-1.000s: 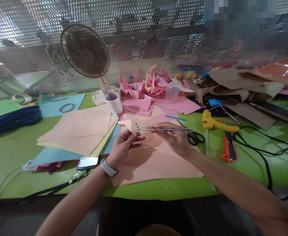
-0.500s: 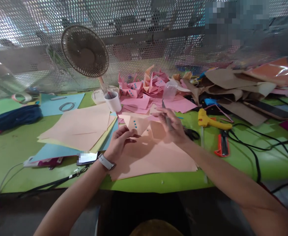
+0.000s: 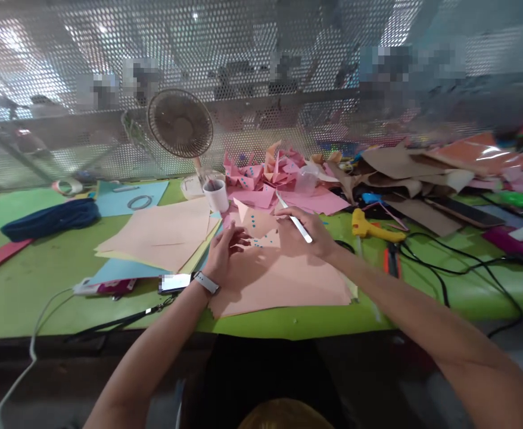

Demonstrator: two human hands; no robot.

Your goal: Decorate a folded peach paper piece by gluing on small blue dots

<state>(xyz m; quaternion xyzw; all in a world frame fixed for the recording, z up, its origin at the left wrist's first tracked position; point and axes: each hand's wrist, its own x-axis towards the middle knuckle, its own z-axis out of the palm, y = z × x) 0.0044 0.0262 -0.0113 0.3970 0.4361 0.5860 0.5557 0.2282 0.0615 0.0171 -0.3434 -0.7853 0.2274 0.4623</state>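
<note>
Fingers of the right hand (image 3: 319,235) are clamped around slim tweezers (image 3: 298,225), narrow end pointing away. The left hand (image 3: 226,247) has its fingers loosely curled and apart; I cannot tell whether they touch the folded peach paper (image 3: 264,223), which lies between both hands on peach sheets (image 3: 283,286). Dotting it blue seems the step in hand; the next move likely calls for turning the tweezer tips down.

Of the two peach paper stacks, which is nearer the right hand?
The right stack, close by the right hand; the left stack is farther, with blue paper beneath.
</note>
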